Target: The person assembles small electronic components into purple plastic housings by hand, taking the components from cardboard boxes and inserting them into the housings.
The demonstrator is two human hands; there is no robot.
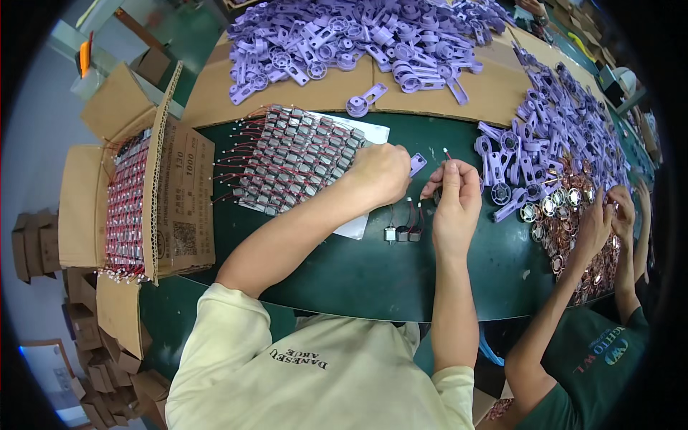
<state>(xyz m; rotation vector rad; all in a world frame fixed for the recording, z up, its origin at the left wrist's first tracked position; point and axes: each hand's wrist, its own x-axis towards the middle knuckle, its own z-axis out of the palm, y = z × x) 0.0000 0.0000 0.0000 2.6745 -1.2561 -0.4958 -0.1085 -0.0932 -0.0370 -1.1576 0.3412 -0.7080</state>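
My left hand (380, 172) is closed, knuckles up, beside the right edge of a block of small metal motors (301, 154) with red wires. A purple plastic housing (418, 164) juts out from its far side, gripped in the fist. My right hand (459, 197) pinches a thin red wire (448, 154) tipped with a small white connector (445, 150) between thumb and forefinger. Whether that wire runs into the housing cannot be seen. Below and between the hands, three loose motors (403, 234) stand on the green table with their wires pointing away from me.
An open cardboard box (188, 193) of motors stands at the left. Purple housings (344, 43) heap on cardboard (494, 75) at the far side; another pile (530, 136) lies right, beside copper-coloured rings (588, 251). A co-worker's hands (609, 211) work there.
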